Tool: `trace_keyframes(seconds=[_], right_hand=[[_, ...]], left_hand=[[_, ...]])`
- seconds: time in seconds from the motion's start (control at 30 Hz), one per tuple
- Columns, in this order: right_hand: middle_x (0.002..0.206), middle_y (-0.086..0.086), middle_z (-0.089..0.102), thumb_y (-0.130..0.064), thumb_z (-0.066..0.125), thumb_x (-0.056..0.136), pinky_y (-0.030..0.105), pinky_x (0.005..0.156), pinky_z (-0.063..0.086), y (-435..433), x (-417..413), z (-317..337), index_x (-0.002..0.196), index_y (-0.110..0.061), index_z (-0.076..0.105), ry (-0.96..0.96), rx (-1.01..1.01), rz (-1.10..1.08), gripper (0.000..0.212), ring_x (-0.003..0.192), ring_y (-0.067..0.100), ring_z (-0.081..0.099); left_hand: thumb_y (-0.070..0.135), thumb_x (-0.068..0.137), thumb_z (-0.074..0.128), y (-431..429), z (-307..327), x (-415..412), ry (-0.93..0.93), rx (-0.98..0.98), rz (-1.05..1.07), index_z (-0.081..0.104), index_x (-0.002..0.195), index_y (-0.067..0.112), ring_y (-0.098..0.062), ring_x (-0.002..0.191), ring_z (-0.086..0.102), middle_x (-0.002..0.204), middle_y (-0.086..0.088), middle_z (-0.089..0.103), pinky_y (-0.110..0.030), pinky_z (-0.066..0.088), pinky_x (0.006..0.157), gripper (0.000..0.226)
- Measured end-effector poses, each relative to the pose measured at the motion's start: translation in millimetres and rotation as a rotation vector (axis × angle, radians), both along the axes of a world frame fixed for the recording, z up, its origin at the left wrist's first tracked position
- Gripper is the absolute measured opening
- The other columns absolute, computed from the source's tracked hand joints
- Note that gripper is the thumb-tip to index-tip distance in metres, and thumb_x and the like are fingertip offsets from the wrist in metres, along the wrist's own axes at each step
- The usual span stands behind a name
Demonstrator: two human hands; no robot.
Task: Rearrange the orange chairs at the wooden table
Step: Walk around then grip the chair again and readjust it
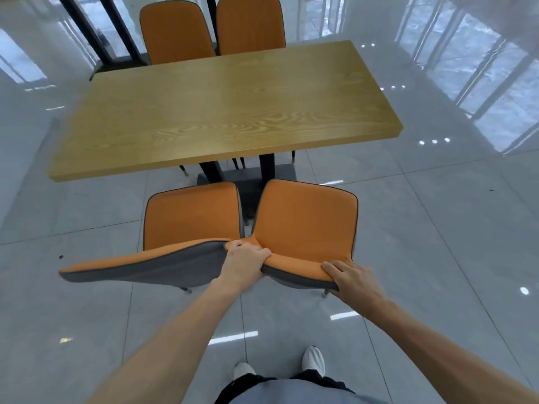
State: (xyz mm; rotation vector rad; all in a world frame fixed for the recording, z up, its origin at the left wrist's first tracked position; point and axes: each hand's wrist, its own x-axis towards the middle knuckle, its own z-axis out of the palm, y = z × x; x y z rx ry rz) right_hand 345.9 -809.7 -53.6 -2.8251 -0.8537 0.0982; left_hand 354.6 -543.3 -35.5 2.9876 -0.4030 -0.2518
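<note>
Orange chairs (303,220) before wooden table (221,112), left hand (243,262) and right hand (353,281) fingers clamped on one backrest top

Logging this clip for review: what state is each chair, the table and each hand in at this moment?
Near left chair: out from the table, backrest top gripped.
Near right chair: out from the table, angled, backrest top gripped.
Two far chairs: pushed in, side by side.
Wooden table: top bare.
Left hand: closed where the two backrest tops meet.
Right hand: on the right chair's backrest top.

No readable text or labels
</note>
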Motion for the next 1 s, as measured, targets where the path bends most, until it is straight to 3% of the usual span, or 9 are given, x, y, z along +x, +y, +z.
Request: trace_keyframes(seconds=[0.13,0.3,0.4,0.63,0.87,1.0], right_hand=[[0.096,0.0,0.073,-0.022,0.09,0.052,0.035,0.046,0.056,-32,9,-3,0.103,-0.017,0.062,-0.027,0.054,0.093,0.058,0.076,0.022,0.07],[0.097,0.001,0.074,-0.02,0.094,0.047,0.032,0.055,0.059,-56,30,1,0.101,-0.016,0.065,-0.1,0.085,0.21,0.061,0.08,0.022,0.072],[0.094,0.003,0.075,-0.021,0.095,0.044,0.033,0.058,0.059,-62,45,0,0.101,-0.016,0.062,-0.145,0.106,0.263,0.066,0.079,0.024,0.072],[0.094,0.004,0.075,-0.02,0.093,0.05,0.037,0.062,0.06,-64,83,-9,0.097,-0.012,0.069,-0.21,0.123,0.297,0.053,0.08,0.025,0.072],[0.092,-0.001,0.074,-0.014,0.089,0.056,0.033,0.06,0.059,-45,124,-10,0.096,-0.016,0.068,-0.213,0.149,0.314,0.046,0.076,0.021,0.071],[0.093,-0.002,0.073,-0.015,0.091,0.054,0.031,0.056,0.059,-45,143,-6,0.099,-0.02,0.063,-0.189,0.136,0.305,0.054,0.072,0.02,0.07]], left_hand=[[0.02,0.069,0.071,-30,-5,-22,-0.023,-0.031,0.098,0.068,0.084,0.024,-0.023,0.077,0.065,0.081,0.002,0.073,-0.044,0.043,0.083,0.016],[0.021,0.049,0.085,-60,-2,-35,-0.019,-0.01,0.184,0.067,0.073,0.027,-0.019,0.063,0.064,0.066,0.005,0.07,-0.043,0.049,0.073,0.031],[0.023,0.043,0.09,-71,-1,-32,-0.051,-0.039,0.228,0.068,0.075,0.026,-0.018,0.067,0.066,0.069,0.005,0.071,-0.045,0.052,0.072,0.039],[0.021,0.036,0.092,-80,-2,-10,-0.11,-0.053,0.311,0.071,0.076,0.026,-0.016,0.071,0.067,0.071,0.006,0.072,-0.045,0.053,0.072,0.046],[0.024,0.031,0.093,-57,-4,30,-0.121,-0.012,0.31,0.069,0.077,0.029,-0.014,0.071,0.066,0.069,0.011,0.07,-0.047,0.052,0.074,0.052],[0.008,0.035,0.088,-57,1,48,-0.16,0.017,0.304,0.067,0.074,0.027,-0.016,0.07,0.066,0.067,0.011,0.069,-0.047,0.052,0.074,0.049]])
